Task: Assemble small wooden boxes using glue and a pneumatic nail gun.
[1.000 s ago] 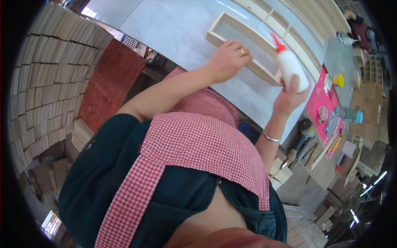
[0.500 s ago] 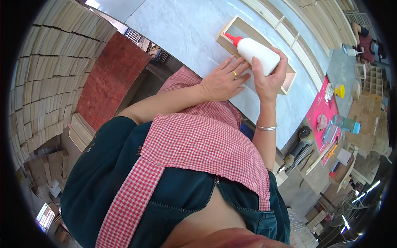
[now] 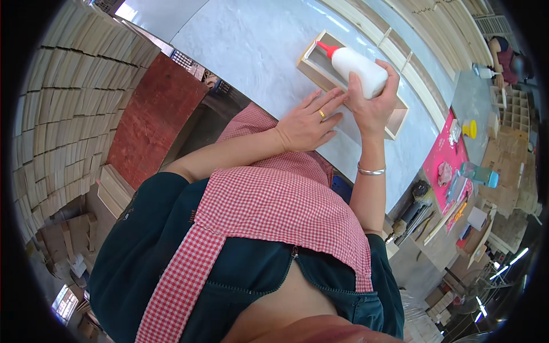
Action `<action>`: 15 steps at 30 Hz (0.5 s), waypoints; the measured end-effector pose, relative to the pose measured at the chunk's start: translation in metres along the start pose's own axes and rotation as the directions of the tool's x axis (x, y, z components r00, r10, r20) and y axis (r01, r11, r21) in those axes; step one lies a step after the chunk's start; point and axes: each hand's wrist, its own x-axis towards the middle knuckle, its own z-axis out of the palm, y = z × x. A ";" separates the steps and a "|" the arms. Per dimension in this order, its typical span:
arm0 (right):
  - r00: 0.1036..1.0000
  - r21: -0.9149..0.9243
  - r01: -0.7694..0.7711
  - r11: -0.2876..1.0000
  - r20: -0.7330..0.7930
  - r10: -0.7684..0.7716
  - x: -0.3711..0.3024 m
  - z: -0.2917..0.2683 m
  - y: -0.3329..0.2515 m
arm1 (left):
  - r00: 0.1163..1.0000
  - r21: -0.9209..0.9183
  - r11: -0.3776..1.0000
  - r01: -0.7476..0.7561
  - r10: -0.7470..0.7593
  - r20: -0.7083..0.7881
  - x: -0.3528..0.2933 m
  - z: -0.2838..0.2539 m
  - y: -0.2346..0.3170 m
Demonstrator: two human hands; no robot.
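My right hand (image 3: 373, 102) grips a white glue bottle (image 3: 357, 70) with a red nozzle, tipped so the nozzle points at the left end of a pale wooden frame (image 3: 311, 64). The frame lies flat on a light grey table (image 3: 257, 46). My left hand (image 3: 311, 122) rests flat on the table against the frame's near side, fingers spread, a gold ring on one finger. A silver bangle circles my right wrist. A red and white checked apron covers my front.
More wooden frames (image 3: 400, 46) lie further along the table. A pink mat (image 3: 443, 160) with a yellow object and a blue bottle sits at the right. Stacked wooden boards (image 3: 63, 103) fill the left. Another person (image 3: 506, 54) is at the far right.
My right hand has brought the glue bottle from the frame's right side over to its left end and tipped it down. My left hand slid nearer along the frame.
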 end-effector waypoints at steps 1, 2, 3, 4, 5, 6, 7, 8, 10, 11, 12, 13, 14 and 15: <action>1.000 -0.021 0.013 1.000 -0.009 -0.014 0.003 0.001 0.002 | 1.000 -0.005 1.000 0.001 -0.001 -0.001 0.000 0.000 0.000; 1.000 -0.020 0.014 1.000 -0.013 -0.014 0.006 0.003 0.003 | 1.000 -0.004 1.000 -0.002 0.002 0.000 0.000 0.001 0.000; 0.999 -0.030 0.025 0.999 -0.026 -0.026 0.008 0.005 0.005 | 1.000 -0.001 1.000 -0.002 0.002 -0.001 0.000 0.001 0.000; 0.999 -0.039 0.036 0.999 -0.039 -0.038 0.011 0.006 0.007 | 1.000 0.002 1.000 -0.001 0.001 -0.003 0.000 0.001 0.000; 0.997 -0.049 0.047 0.998 -0.053 -0.050 0.013 0.008 0.008 | 1.000 0.005 1.000 -0.001 0.001 -0.004 -0.001 0.001 0.000; 0.996 -0.060 0.058 0.997 -0.066 -0.061 0.015 0.008 0.009 | 1.000 0.007 1.000 0.000 0.000 -0.005 -0.001 0.001 0.000; 0.996 -0.060 0.058 0.997 -0.068 -0.062 0.016 0.009 0.011 | 1.000 0.008 1.000 -0.003 0.003 -0.005 0.000 0.001 0.000; 0.996 -0.054 0.054 0.997 -0.075 -0.058 0.017 0.009 0.012 | 1.000 0.014 1.000 -0.002 0.003 -0.004 0.000 0.000 0.001; 0.995 -0.045 0.043 0.998 -0.090 -0.047 0.018 0.008 0.013 | 1.000 0.025 1.000 -0.003 0.003 -0.002 0.001 0.000 0.001; 0.994 -0.041 0.038 0.998 -0.097 -0.041 0.018 0.006 0.014 | 1.000 0.029 1.000 -0.004 0.004 -0.001 0.001 -0.001 0.002; 0.994 -0.042 0.037 0.998 -0.099 -0.041 0.018 0.005 0.014 | 1.000 0.029 1.000 -0.006 0.006 -0.001 0.001 -0.001 0.002; 0.994 -0.056 0.036 0.998 -0.098 -0.042 0.017 0.002 0.013 | 1.000 0.032 0.999 -0.004 0.003 0.005 0.001 -0.002 0.002; 0.994 -0.070 0.035 0.997 -0.097 -0.042 0.016 -0.002 0.013 | 1.000 0.034 0.999 -0.002 0.002 0.010 0.001 -0.002 0.002; 0.994 -0.085 0.033 0.996 -0.097 -0.041 0.015 -0.006 0.013 | 1.000 0.036 0.999 -0.001 0.001 0.016 0.001 -0.002 0.002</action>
